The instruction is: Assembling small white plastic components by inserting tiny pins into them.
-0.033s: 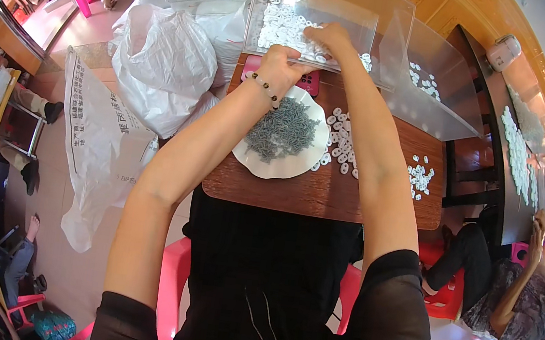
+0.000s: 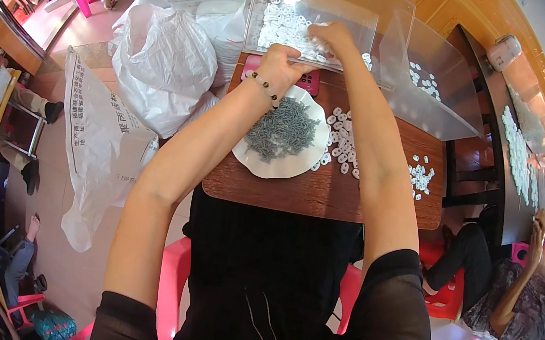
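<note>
A clear plastic tray point(image 2: 368, 17) at the far side of the wooden table point(image 2: 324, 197) holds a heap of small white rings point(image 2: 281, 23). My left hand point(image 2: 282, 67), with a bead bracelet on the wrist, grips the tray's near edge. My right hand point(image 2: 331, 37) reaches into the tray with its fingers curled down over the white rings; what it holds is hidden. Below my left hand a white plate point(image 2: 300, 167) carries a pile of small grey screws point(image 2: 281, 130). More white rings point(image 2: 339, 141) lie loose on the table beside the plate.
A pink flat object point(image 2: 309, 83) lies under the tray's edge. A second clear tray point(image 2: 434, 95) sits at the right. White plastic bags point(image 2: 162, 66) and a woven sack point(image 2: 94, 140) stand at the left. Another person point(image 2: 517, 298) sits at the right, by red stools point(image 2: 441, 299).
</note>
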`<state>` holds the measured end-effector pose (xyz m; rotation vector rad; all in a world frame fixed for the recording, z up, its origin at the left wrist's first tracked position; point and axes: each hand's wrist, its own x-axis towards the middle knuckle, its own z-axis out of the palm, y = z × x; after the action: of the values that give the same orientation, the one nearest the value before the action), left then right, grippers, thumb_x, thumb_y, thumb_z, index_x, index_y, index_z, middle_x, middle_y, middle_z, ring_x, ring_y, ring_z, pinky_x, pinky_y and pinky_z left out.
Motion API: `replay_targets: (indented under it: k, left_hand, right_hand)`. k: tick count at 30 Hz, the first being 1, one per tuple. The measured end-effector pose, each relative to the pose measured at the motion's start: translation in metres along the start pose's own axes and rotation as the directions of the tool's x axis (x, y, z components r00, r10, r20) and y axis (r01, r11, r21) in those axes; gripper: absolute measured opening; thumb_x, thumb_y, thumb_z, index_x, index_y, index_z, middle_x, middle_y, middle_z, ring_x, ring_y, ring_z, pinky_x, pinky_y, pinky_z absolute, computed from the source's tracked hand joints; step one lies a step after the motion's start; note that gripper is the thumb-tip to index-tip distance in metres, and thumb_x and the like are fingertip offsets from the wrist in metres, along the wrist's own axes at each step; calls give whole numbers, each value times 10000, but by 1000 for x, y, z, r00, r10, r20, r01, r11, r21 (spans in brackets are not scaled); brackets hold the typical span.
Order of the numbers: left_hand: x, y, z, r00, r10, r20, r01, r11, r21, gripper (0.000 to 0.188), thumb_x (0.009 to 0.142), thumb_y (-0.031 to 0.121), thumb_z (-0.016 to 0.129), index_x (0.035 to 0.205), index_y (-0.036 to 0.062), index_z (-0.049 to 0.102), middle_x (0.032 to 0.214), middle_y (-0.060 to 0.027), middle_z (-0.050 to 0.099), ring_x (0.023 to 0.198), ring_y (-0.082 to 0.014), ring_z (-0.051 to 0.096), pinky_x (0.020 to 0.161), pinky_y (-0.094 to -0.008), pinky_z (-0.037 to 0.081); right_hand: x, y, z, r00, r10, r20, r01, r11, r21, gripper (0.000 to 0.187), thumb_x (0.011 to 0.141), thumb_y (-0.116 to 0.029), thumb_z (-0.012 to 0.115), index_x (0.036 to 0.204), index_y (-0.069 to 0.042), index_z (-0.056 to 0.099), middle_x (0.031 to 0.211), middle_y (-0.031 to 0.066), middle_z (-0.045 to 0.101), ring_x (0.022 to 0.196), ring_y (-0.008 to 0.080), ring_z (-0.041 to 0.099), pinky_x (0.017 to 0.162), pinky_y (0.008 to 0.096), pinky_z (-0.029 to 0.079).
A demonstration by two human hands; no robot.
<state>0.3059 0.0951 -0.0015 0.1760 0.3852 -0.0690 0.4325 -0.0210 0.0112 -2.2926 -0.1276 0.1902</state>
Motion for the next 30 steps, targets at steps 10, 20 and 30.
replay_targets:
  k: [10, 20, 30]
  left_hand:
    - [13, 11, 1, 994, -86, 61, 87, 996, -11, 310, 776, -89, 362, 1069, -161, 290, 1299, -368, 300, 1241, -594, 301, 1008, -732, 317]
    - [24, 26, 18, 984, -154, -87, 148, 986, -74, 463, 815, -113, 314, 1252, -154, 169, 1401, -336, 143, 1310, -585, 176, 1022, -757, 246]
    - [15, 11, 45, 973, -208, -96, 204, 978, -46, 611, 868, -50, 294, 1364, -213, -23, 1468, -375, 28, 1387, -500, 107, 1160, -555, 192]
  right_hand:
    - [11, 16, -51, 959, 30, 283, -204, 768, 607, 208, 861, -256, 628, 924, -62, 589, 693, 91, 618, 419, 106, 507, 294, 180, 314]
    - [-110, 8, -120, 934, -155, 321, -99, 752, 652, 292, 849, -306, 657, 998, -59, 607, 819, 64, 627, 545, 80, 556, 299, 166, 350]
    - [-193, 68, -100, 971, -123, 207, -6, 847, 531, 123, 846, -163, 641, 898, -52, 645, 787, 40, 656, 534, 65, 563, 407, 198, 420]
